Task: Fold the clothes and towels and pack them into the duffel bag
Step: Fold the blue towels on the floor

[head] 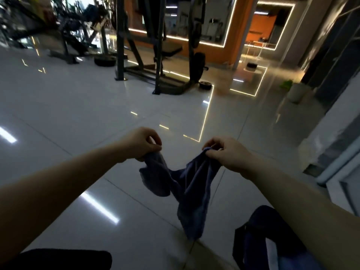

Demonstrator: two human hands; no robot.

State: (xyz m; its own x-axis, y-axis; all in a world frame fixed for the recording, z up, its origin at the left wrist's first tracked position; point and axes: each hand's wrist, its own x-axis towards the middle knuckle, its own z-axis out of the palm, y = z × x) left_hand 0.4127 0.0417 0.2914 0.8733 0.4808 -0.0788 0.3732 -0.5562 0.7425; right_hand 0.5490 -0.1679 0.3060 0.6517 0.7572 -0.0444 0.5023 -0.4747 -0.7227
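holding a blue towel (187, 184) mid-frame, left hand (143, 143) and right hand (227, 152) each pinching a top corner; guessing next it's folded, then goes into the duffel bag (272, 240) at lower right.

A glossy pale tiled floor (68, 106) reflects strip lights. Far across it, in the middle, stands a dark steel weight rack (155, 55) with a black bench (169, 50) and a weight plate (199, 59) leaning at its right foot. A black tyre-like ring (105, 61) lies just left of the rack. Behind is an orange wall (241, 26) edged in lit strips. At far right stands a white bin (296, 92).
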